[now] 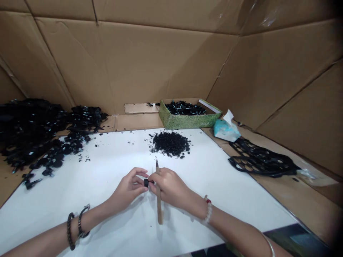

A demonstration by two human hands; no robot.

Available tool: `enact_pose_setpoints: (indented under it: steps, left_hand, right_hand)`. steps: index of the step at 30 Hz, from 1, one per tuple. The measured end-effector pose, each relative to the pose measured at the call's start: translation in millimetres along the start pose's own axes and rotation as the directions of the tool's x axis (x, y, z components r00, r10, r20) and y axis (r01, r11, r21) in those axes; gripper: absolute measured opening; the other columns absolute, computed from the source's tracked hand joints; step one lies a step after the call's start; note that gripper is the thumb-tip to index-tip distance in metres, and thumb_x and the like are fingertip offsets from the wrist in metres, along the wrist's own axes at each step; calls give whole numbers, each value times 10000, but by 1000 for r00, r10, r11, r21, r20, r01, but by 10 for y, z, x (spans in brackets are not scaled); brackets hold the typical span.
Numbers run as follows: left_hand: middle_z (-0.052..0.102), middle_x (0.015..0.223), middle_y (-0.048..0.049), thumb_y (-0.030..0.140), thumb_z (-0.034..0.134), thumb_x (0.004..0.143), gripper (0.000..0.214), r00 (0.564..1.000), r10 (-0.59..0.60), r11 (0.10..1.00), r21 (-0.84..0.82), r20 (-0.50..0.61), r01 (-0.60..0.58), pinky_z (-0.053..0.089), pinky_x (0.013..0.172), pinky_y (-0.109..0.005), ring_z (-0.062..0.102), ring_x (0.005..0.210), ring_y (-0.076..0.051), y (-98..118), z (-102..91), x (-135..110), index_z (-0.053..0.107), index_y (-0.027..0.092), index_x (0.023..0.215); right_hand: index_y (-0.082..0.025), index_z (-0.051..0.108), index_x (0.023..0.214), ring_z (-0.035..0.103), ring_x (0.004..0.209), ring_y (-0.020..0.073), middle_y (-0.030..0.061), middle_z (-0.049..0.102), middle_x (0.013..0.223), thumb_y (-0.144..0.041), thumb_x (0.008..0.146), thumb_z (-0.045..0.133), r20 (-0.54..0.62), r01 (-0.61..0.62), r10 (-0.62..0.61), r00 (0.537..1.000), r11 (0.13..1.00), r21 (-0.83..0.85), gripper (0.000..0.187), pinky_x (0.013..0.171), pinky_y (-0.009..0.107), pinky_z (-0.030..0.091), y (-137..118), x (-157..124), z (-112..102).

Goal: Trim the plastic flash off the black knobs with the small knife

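Note:
Over a white board (pixel 112 160), my left hand (pixel 128 185) pinches a small black plastic part (pixel 146 182) in its fingertips. My right hand (pixel 168 187) grips a slim wooden stick (pixel 159 205) upright against the palm, its dark tip pointing away from me. The right fingers press against the black part too, hiding some of it. Just beyond the hands lies a pile of tiny black pieces (pixel 170 144), not touching either hand.
A large heap of black plastic parts (pixel 34 132) spills onto the board at left. Behind stands a green patterned box (pixel 187 120) of black parts, with a tissue pack (pixel 226 127) beside it. Black perforated plastic runners (pixel 261 159) lie right. Cardboard walls (pixel 134 64) surround everything.

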State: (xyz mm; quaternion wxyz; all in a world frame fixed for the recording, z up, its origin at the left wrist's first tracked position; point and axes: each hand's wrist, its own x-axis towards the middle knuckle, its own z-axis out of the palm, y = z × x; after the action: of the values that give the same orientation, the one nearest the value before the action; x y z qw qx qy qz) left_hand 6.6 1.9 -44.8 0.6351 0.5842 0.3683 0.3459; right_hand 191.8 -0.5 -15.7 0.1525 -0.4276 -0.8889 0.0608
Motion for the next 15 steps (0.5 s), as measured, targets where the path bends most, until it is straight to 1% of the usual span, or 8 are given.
enact_pose_setpoints:
  steps: [2, 4, 8, 11, 13, 15]
  left_hand:
    - [521, 1007, -22, 171, 616, 773, 438, 1000, 25, 1000, -18, -15, -26, 471, 738, -298, 548, 800, -128, 9, 14, -4, 391, 274, 1136]
    - [505, 984, -11, 156, 620, 769, 491, 999, 46, 999, -19, -11, -46, 478, 745, -302, 553, 802, -127, 17, 27, -8, 350, 292, 1155]
    - [458, 936, 1, 148, 621, 769, 495, 996, 91, 995, 28, 4, -91, 489, 776, -324, 567, 844, -146, 19, 40, -16, 357, 292, 1162]
    - [455, 931, 1, 138, 614, 771, 530, 995, 100, 993, 53, 17, -101, 495, 794, -343, 575, 855, -155, 13, 43, -21, 344, 298, 1198]
    - [465, 928, 1, 131, 613, 769, 551, 995, 99, 994, 54, 16, -100, 495, 801, -349, 579, 851, -156, 13, 46, -27, 334, 299, 1213]
    - [470, 927, 0, 129, 608, 772, 554, 995, 102, 993, 63, 11, -102, 495, 800, -346, 581, 837, -152, 19, 50, -35, 330, 298, 1220]
  right_hand:
    - [-165, 602, 779, 523, 632, 155, 38, 594, 662, -188, 842, 474, 8, -9, 8, 1000, 999, 47, 145, 601, 254, 342, 2, 5, -18]
    - [-172, 594, 770, 516, 625, 142, 25, 582, 659, -182, 839, 475, 19, -31, 29, 999, 991, 126, 138, 594, 239, 343, 5, 13, -45]
    - [-185, 575, 767, 512, 661, 136, 14, 563, 698, -163, 805, 508, 48, -111, 102, 994, 953, 282, 80, 594, 220, 362, -3, 28, -67]
    - [-179, 543, 748, 512, 730, 159, 30, 557, 749, -141, 785, 505, 52, -124, 113, 992, 951, 284, 65, 616, 234, 381, -33, 30, -31]
    - [-175, 527, 758, 507, 761, 173, 40, 557, 770, -119, 781, 484, 40, -114, 107, 993, 960, 257, 75, 625, 246, 389, -53, 29, 7]
    - [-176, 515, 763, 501, 766, 176, 42, 556, 770, -98, 782, 462, 17, -99, 98, 995, 958, 270, 95, 638, 255, 395, -62, 30, 37]
